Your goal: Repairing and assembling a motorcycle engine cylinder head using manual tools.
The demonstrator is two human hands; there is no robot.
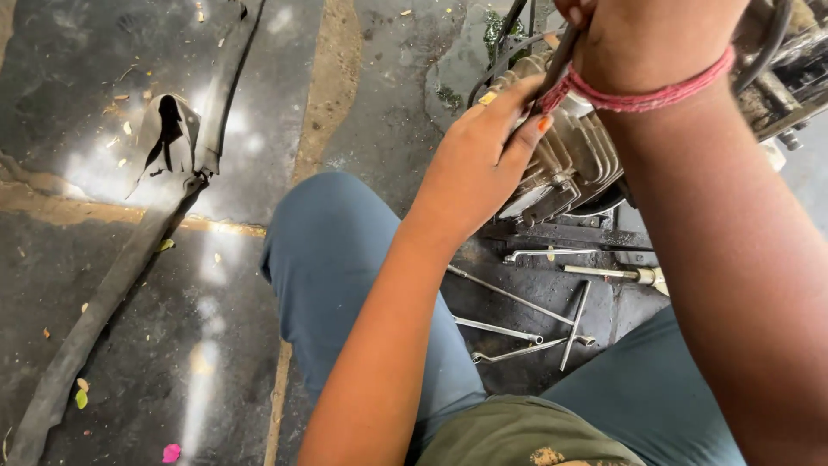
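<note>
My left hand [477,164] rests against a finned metal engine cylinder [580,160], with its thumb and fingers pinching a thin dark tool or cable [556,69] that runs up to my right hand [642,39]. At the top of the view my right hand, with a red thread band on its wrist, closes around the upper end of that same dark piece. Black cables [509,34] curve behind the engine. What the fingertips press on is hidden by the hands.
Several long metal spanners and rods [517,332] lie on the oily floor between my knees. A split black rubber tube [129,250] stretches along the concrete at left. My blue-trousered knee [332,250] is raised in the middle.
</note>
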